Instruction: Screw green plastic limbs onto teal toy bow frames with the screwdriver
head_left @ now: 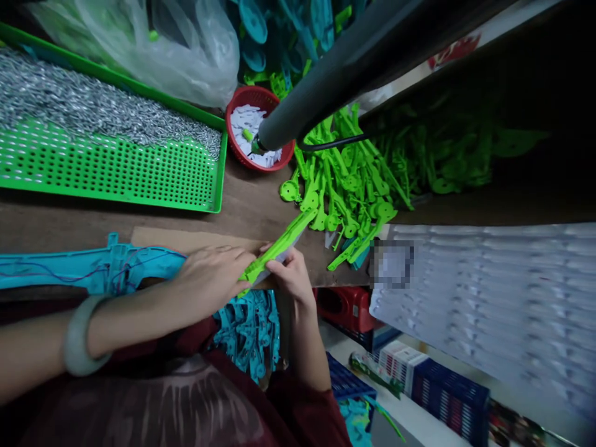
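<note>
A long, bright green plastic part [280,244] slants up and away between my two hands, with a pale strip showing along its lower side. My left hand [212,271], with a pale bangle on the wrist, grips its near end; some of the fingers are hidden behind it. From the right, my right hand [292,273] pinches the part near its middle, thumb along the side. Just left of my left hand lies a larger teal plastic shell [51,268] with thin red and blue wires. The far end of the held part reaches a heap of similar green parts [344,167].
A green perforated tray [139,180] holds many small metal pieces. Beside it stands a red basket [285,154] with small white pieces. A dark grey tool or pole [335,68] slants overhead. White sheets [484,298] lie right; teal parts [254,329] sit below the table edge.
</note>
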{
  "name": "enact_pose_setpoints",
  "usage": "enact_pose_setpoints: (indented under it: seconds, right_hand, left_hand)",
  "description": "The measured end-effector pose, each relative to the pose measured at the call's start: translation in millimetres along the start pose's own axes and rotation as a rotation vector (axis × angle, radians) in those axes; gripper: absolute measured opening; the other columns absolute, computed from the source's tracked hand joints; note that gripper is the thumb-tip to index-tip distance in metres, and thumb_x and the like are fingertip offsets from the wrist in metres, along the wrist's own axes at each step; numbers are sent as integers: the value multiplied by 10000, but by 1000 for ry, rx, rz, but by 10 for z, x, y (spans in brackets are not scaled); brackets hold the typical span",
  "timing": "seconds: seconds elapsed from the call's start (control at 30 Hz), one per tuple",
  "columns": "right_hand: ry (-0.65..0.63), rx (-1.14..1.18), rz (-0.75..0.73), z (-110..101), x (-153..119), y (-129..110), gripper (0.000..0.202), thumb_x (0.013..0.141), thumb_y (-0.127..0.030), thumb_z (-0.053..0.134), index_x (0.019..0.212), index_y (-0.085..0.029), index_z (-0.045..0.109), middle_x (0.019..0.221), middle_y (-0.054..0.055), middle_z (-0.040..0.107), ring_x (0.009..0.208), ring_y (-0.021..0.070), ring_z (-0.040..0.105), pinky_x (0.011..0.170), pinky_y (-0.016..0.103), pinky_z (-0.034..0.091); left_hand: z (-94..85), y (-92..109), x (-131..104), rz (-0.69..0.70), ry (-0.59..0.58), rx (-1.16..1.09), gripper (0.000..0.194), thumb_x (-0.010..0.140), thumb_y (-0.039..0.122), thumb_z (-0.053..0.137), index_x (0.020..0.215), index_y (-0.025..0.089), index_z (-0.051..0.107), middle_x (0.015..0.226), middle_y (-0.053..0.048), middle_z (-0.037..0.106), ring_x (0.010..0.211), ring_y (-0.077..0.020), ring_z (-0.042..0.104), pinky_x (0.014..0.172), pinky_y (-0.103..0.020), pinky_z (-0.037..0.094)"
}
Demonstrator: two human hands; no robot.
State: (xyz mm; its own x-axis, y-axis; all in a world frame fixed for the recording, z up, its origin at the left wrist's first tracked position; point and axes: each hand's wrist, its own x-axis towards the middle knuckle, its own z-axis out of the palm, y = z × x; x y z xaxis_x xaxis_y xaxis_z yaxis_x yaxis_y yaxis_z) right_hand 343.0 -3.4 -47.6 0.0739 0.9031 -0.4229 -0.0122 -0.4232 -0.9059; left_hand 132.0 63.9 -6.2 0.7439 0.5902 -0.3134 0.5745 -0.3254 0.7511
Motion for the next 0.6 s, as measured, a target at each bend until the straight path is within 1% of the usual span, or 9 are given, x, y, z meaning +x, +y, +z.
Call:
enact_pose_setpoints:
  seconds: [0.07, 0.13, 0.17, 0.23, 0.37, 0.43, 0.6]
  right_hand:
    - [46, 26, -34, 33, 62, -64, 387, 686, -467, 808, 964, -213, 720, 825, 10, 722, 707, 148, 656, 654, 257, 538]
    - [156, 106, -121, 55, 180, -154, 407, 753, -547, 720, 981, -210, 708, 805, 14, 713, 694, 146, 650, 635, 262, 538]
    - [214, 149, -170, 60, 253, -203, 412, 779, -567, 679, 977, -207, 706, 795, 15, 707, 683, 142, 644, 626, 260, 537]
    - [298, 197, -230, 63, 401, -291, 386, 797, -552, 654, 922, -191, 709, 749, 13, 692, 637, 127, 623, 596, 248, 525]
    - [363, 236, -194, 52, 590, -351, 280, 755, -462, 702, 758, -184, 668, 621, -20, 637, 498, 83, 546, 486, 203, 459]
    - [379, 273, -174, 43, 624, -332, 269, 728, -448, 720, 729, -192, 637, 611, -33, 630, 469, 71, 525, 454, 191, 435]
    - [364, 262, -129, 6, 686, -282, 347, 725, -532, 699, 762, -196, 620, 663, -19, 649, 502, 85, 549, 487, 217, 465]
  left_hand:
    - [31, -13, -49, -4, 1, 32, 371, 881, 301, 649, 1247, 241, 631, 1225, -68, 687, 1093, -290, 644, 894, -408, 475]
    - [34, -41, -45, -1, -19, 30, 364, 887, 305, 650, 1248, 259, 633, 1225, -58, 688, 1102, -290, 647, 917, -428, 485]
    - [28, -52, -34, -6, -27, 27, 367, 888, 315, 650, 1251, 264, 631, 1217, -55, 692, 1102, -293, 649, 922, -438, 491]
    - [12, -65, -11, -22, -36, 22, 379, 891, 339, 649, 1263, 269, 626, 1210, -51, 695, 1106, -301, 649, 930, -457, 497]
    - [-6, -59, 2, -20, -44, 4, 403, 888, 350, 658, 1279, 258, 619, 1234, -56, 684, 1142, -306, 633, 969, -473, 488]
    - [-7, -58, -2, -25, -45, -2, 401, 884, 337, 664, 1274, 256, 625, 1235, -56, 684, 1143, -304, 634, 974, -470, 489]
    - [-12, -101, -2, -19, -50, -4, 401, 873, 339, 677, 1263, 262, 635, 1227, -58, 688, 1135, -307, 639, 959, -466, 495]
